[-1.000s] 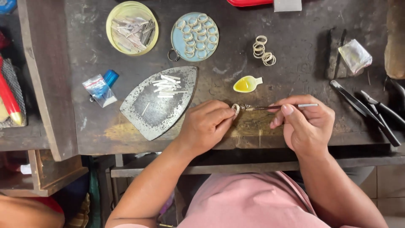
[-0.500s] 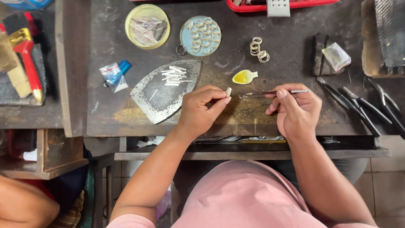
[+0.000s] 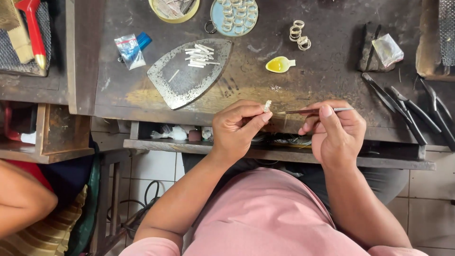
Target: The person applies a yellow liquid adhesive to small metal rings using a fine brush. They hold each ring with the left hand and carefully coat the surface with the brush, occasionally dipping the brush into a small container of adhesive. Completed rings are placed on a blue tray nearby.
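Note:
My left hand (image 3: 237, 127) pinches a small silver ring piece (image 3: 268, 105) between thumb and forefinger at the near edge of a dark worn workbench (image 3: 322, 78). My right hand (image 3: 334, 130) holds thin metal tweezers (image 3: 313, 111), whose tip points left and ends just short of the ring piece. Both hands hover over the bench's front edge, close together.
An iron-shaped metal plate (image 3: 182, 76) carries several small silver strips (image 3: 199, 55). Behind are a small yellow dish (image 3: 279, 64), loose silver rings (image 3: 298, 34), a blue tray of rings (image 3: 234, 14), a yellow-rimmed tray (image 3: 173, 8). Pliers (image 3: 407, 114) lie at right. Another person's arm (image 3: 21, 199) shows at lower left.
The view has shifted so the bench sits higher in frame. My hands have drawn back toward the front edge, still holding the ring piece and the tweezers.

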